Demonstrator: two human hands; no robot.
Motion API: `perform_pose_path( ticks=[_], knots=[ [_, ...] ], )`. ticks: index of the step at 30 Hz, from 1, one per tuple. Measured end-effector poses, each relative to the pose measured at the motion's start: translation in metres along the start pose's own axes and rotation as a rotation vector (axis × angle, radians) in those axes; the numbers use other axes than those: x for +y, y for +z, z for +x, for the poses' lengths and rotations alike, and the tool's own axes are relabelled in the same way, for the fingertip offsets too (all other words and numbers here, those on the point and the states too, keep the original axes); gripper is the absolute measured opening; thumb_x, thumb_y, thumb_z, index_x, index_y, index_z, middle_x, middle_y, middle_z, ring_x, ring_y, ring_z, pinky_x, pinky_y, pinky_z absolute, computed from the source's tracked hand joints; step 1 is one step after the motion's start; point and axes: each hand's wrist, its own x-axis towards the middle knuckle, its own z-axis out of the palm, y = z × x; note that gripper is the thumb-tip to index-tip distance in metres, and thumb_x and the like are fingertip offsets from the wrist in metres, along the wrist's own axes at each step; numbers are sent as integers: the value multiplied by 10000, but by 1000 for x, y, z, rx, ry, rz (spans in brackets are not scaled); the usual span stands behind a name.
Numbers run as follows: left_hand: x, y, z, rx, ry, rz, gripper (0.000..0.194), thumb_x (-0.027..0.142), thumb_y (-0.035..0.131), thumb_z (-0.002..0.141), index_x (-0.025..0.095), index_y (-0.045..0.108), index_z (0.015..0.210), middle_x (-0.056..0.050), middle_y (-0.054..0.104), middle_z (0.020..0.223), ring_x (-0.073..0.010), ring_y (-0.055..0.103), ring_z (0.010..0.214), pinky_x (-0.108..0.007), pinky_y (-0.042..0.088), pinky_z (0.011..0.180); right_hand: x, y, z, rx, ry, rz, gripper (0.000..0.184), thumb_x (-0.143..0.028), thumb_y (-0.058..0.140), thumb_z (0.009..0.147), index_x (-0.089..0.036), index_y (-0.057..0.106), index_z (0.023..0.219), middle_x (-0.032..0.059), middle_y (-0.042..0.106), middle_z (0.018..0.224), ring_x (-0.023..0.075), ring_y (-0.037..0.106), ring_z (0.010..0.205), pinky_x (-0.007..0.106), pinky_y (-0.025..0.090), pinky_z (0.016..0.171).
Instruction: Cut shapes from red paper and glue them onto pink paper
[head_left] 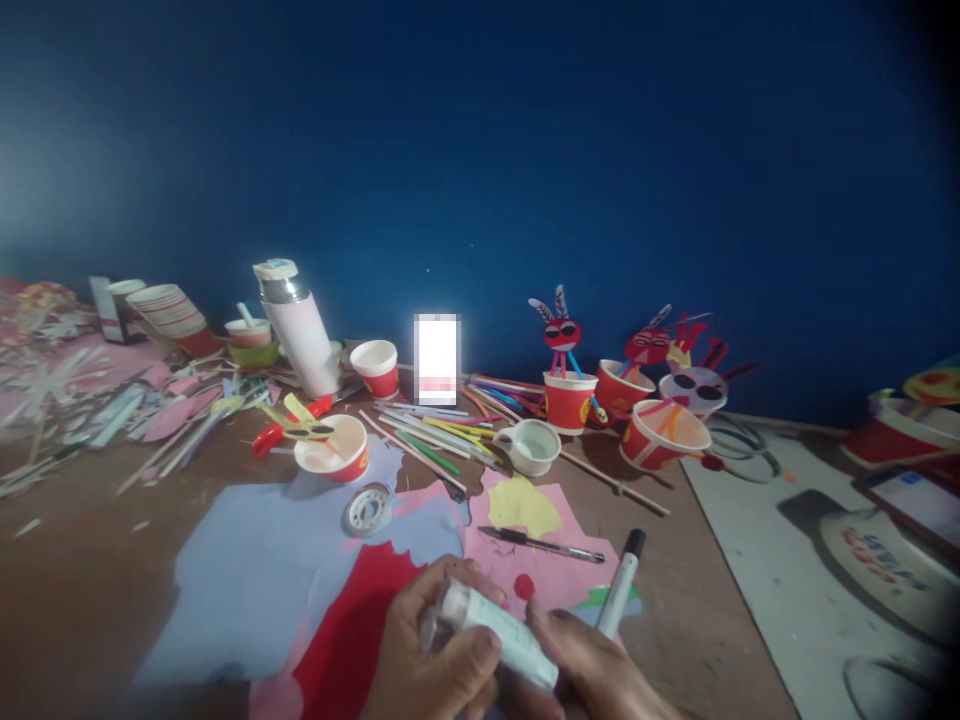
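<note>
My left hand (442, 650) is closed around a small white glue tube (499, 630) with faint print on its side, its cap end pointing up and left. Something clear, too blurred to name, shows between the left fingers. My right hand (592, 660) grips the tube's lower end, thumb on top. Beneath and beyond the hands lie a red paper sheet (360, 630), a pink sheet (577, 520) and a light blue sheet (240, 560). A small red paper disc (523, 587) rests just past the tube. Beside my right hand is a black-capped marker (621, 585).
A black pen (540, 544) lies on the pink sheet near a tape roll (367, 510). Farther back stand a white cup (531, 447), a thermos (300, 330) and red paper cups (570, 402) with paper figures. Paper scraps (172, 410) cover the left; a phone (919, 505) is at right.
</note>
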Motion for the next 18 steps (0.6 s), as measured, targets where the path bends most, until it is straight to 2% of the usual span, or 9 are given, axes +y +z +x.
perform_pose_path(
  ticks=[2,5,7,8,11,12,14,16,18],
  knots=[
    [-1,-1,2,61,16,2,467,536,772,587,160,574,782,96,389,432,-5,286,337,-135,207,357,-3,-4,1,55,-57,-55,653,-667,120,880,-195,514,661,3,447,547,141,435,496,251,357,481],
    [0,-1,4,119,33,-13,439,511,756,630,166,566,823,127,304,395,-13,242,339,-142,205,359,-6,-9,3,263,-205,-279,528,-687,400,801,-186,566,769,52,534,710,173,442,651,291,377,627],
    [1,0,3,107,21,-25,438,506,760,626,166,569,827,128,294,403,-14,235,343,-144,214,361,-5,-5,4,303,-210,-271,517,-666,397,816,-183,542,702,41,506,674,158,405,620,282,355,604],
    [1,1,3,95,13,-27,443,507,766,616,166,572,822,124,299,413,-13,241,345,-144,215,365,-4,-2,4,271,-171,-160,539,-665,348,836,-188,508,644,17,467,613,139,379,564,263,336,551],
    [2,1,-1,75,-2,-18,457,514,784,581,165,582,795,112,317,437,-11,274,357,-145,212,382,3,10,5,38,30,380,645,-699,110,855,-218,353,501,-54,294,432,93,255,389,226,213,400],
    [2,1,-1,80,-5,-12,454,516,781,585,164,586,796,110,317,435,-13,279,361,-147,214,386,4,12,4,-1,75,457,666,-701,45,850,-223,330,484,-60,265,406,91,238,369,224,193,386],
    [1,0,-1,111,-7,2,443,515,768,606,167,592,814,107,329,432,-19,289,365,-152,226,392,3,8,3,54,85,320,675,-693,96,860,-204,416,524,-40,338,441,101,313,406,223,247,410],
    [-1,0,0,153,-5,16,433,506,764,619,171,592,832,101,357,434,-26,309,373,-157,236,397,0,-1,2,170,-20,-55,541,-657,336,850,-172,557,759,11,506,620,134,442,562,247,347,536],
    [-2,0,2,177,-11,14,435,496,776,606,171,589,825,98,370,442,-29,316,382,-159,246,399,-3,-8,2,268,-137,-332,479,-616,436,825,-159,574,864,55,566,738,170,476,666,291,366,633]
  ],
)
